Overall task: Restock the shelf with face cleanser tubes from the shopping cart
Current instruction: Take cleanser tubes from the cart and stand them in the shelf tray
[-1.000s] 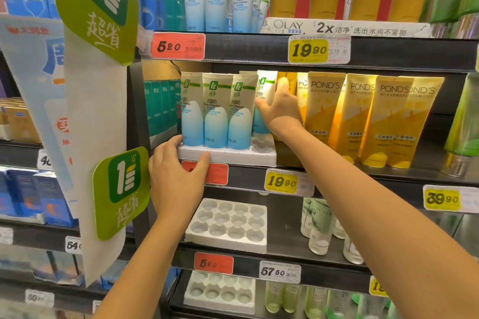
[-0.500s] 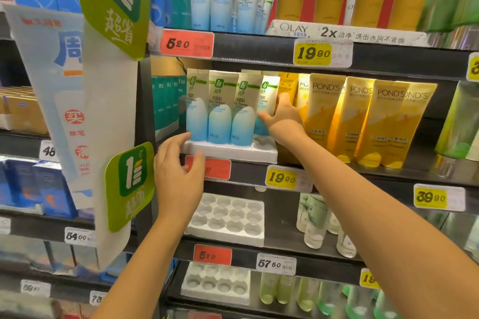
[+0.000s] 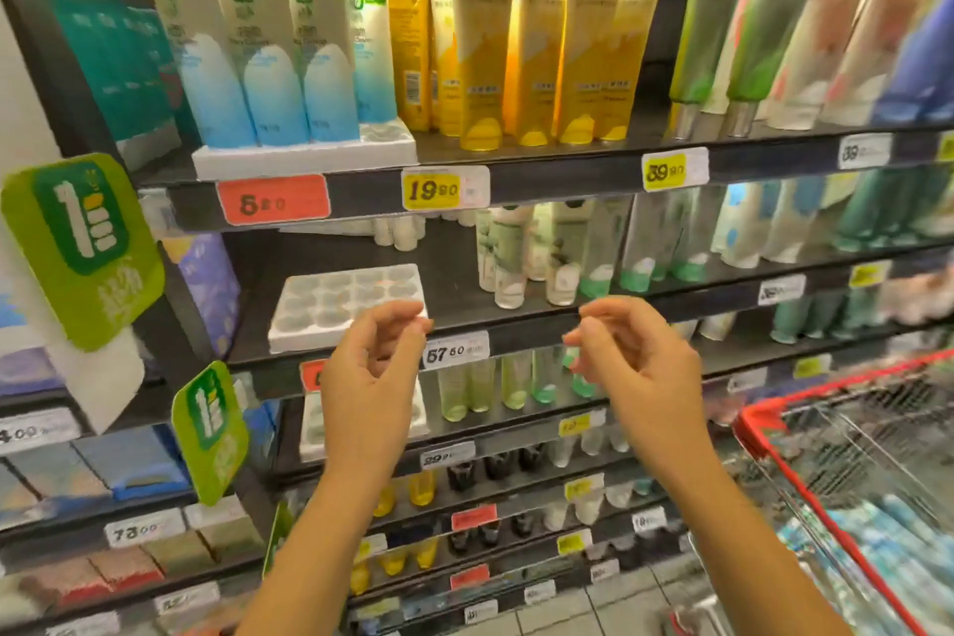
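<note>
Both hands hang empty, fingers loosely curled: left hand (image 3: pixel 374 367), right hand (image 3: pixel 632 367). The blue-and-white face cleanser tubes (image 3: pixel 273 67) stand in a white foam tray (image 3: pixel 304 158) well above them.

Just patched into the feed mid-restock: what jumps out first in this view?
Two bare hands hover empty in the centre, the left hand and right hand, fingers loosely curled, in front of the shelves. Up left, blue-and-white face cleanser tubes stand in a white tray above a red price tag, beside yellow Pond's tubes. An empty white tray sits one shelf down, and the red-rimmed shopping cart is at lower right.
</note>
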A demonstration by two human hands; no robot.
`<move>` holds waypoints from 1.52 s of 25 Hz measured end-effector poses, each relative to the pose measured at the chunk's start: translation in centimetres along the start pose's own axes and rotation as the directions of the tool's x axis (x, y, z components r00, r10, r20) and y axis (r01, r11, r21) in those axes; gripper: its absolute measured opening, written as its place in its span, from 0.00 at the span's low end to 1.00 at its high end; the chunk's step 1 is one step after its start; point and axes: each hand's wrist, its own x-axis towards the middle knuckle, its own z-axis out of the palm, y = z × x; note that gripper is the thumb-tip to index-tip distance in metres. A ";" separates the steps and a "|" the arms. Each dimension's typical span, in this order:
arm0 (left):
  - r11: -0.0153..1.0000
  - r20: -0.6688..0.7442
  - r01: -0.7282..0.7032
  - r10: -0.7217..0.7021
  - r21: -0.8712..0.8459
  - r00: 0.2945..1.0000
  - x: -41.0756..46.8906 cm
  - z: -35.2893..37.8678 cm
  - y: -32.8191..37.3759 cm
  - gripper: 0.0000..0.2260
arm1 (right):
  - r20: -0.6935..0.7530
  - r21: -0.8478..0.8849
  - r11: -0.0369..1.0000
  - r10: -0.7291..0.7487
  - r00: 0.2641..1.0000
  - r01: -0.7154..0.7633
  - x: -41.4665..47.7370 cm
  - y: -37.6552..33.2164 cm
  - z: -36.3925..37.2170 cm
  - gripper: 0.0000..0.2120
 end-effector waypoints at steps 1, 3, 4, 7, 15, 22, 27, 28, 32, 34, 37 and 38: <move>0.999 0.058 0.043 -0.044 0.008 0.997 -1.7 1.3 -0.8 0.09 | -0.029 -0.019 0.996 0.086 0.996 -0.087 -2.5 1.5 -2.2 0.06; 0.990 0.178 0.141 -0.142 0.018 0.974 -5.3 3.8 -2.3 0.10 | -0.097 -0.043 0.968 0.243 0.965 -0.248 -7.0 4.1 -6.3 0.08; 0.981 0.237 0.195 -0.194 0.019 0.952 -7.2 5.2 -2.9 0.10 | -0.139 -0.046 0.947 0.308 0.941 -0.317 -9.1 5.2 -8.6 0.08; 0.950 0.395 0.305 -0.308 0.071 0.865 -13.0 10.6 -4.2 0.07 | -0.253 -0.037 0.880 0.451 0.856 -0.474 -15.2 7.7 -16.0 0.07; 0.872 0.614 0.473 -0.442 0.125 0.653 -29.4 27.4 -2.8 0.07 | -0.350 -0.009 0.775 0.590 0.728 -0.632 -24.0 8.5 -36.1 0.06; 0.870 0.675 0.467 -0.440 0.158 0.592 -32.7 41.3 -0.8 0.06 | -0.429 -0.141 0.757 0.535 0.728 -0.638 -21.7 11.2 -51.5 0.11; 0.896 0.704 0.412 -0.402 0.169 0.586 -30.5 53.8 -3.4 0.08 | -0.393 -0.321 0.680 0.537 0.746 -0.659 -14.5 18.6 -60.5 0.10; 0.895 0.704 0.409 -0.406 0.178 0.583 -29.7 56.4 -4.3 0.07 | -0.374 -0.330 0.673 0.551 0.746 -0.662 -12.9 20.4 -62.0 0.10; 0.841 0.668 0.457 -0.520 0.291 0.532 -27.2 66.1 -9.0 0.04 | -0.327 -0.376 0.567 0.660 0.677 -0.733 -7.5 28.2 -67.3 0.05; 0.811 0.648 0.467 -0.572 0.353 0.503 -26.8 69.9 -12.0 0.04 | -0.289 -0.412 0.503 0.718 0.633 -0.760 -5.8 32.3 -69.1 0.03; 0.676 0.525 0.573 -0.730 0.464 0.436 -27.4 74.1 -17.5 0.11 | -0.218 -0.518 0.380 0.808 0.548 -0.766 -4.7 38.8 -71.3 0.04; 0.620 0.476 0.605 -0.780 0.499 0.407 -27.9 74.6 -19.5 0.12 | -0.190 -0.547 0.340 0.839 0.509 -0.765 -4.7 40.9 -71.7 0.05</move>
